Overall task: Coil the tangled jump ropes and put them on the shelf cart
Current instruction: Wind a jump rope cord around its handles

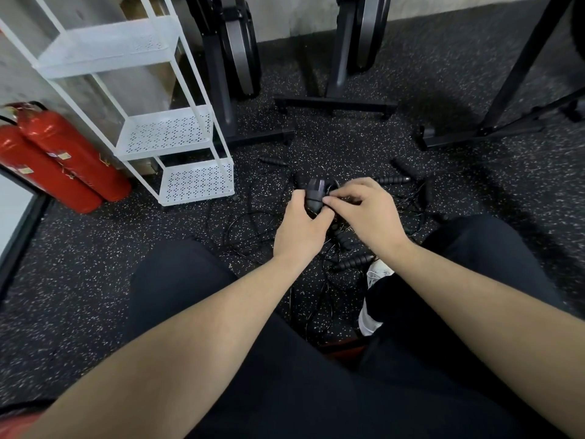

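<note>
My left hand grips a pair of black jump rope handles held together above the floor. My right hand pinches the thin black cord right beside those handles. Under both hands a tangle of black jump ropes lies spread over the speckled floor, with loose ribbed handles at the back and near my right knee. The white three-tier shelf cart stands to the left of the ropes, and all its perforated shelves are bare.
Two red fire extinguishers lean on the floor left of the cart. Black exercise machine bases stand behind the ropes, and a black frame leg is at the back right. My knees and a white shoe flank the tangle.
</note>
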{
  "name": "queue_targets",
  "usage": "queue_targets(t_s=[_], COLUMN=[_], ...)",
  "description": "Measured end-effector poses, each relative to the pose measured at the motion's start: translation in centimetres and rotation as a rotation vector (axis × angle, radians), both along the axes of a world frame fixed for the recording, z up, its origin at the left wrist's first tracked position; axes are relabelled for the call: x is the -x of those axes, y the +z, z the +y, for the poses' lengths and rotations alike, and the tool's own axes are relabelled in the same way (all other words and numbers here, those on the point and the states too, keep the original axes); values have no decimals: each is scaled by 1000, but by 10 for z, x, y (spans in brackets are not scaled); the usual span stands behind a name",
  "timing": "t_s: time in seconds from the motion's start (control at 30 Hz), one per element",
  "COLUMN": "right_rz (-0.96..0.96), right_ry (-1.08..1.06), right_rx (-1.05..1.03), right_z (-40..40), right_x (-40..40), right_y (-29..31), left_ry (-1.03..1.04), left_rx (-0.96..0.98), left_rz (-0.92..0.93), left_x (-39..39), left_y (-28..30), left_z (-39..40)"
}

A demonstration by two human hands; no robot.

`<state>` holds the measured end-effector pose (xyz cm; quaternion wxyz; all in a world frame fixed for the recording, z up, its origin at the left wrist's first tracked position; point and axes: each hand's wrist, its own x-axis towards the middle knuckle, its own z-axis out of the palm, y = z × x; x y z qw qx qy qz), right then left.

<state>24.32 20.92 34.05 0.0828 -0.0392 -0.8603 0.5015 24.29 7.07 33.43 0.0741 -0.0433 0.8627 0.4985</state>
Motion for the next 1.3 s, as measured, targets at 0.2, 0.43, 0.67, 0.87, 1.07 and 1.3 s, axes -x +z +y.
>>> queue_targets(t_s=[0.2,0.43,0.67,0.87,1.07,1.3], right_rz=[-78,-52,-182,-179,-258,-226], right_ry=[-22,-24,-32,-54,142,148], right_rx=[154,505,823,380,141,-26], right_z=[-4,-7,-2,-4,-26,-61], right_x=[3,4,7,8,24,81], right_y=[1,8,14,8,41,87], left_ry=[1,-28,-11,118,214,235], left_rx=[-80,-121,-160,-342,-558,-604], left_rz=[-62,-220,-284,-379,-422,-250], left_x=[1,6,11,29,57,92], left_y=[0,-2,-6,0,32,85], left_z=[3,3,-7,-12,-19,-46])
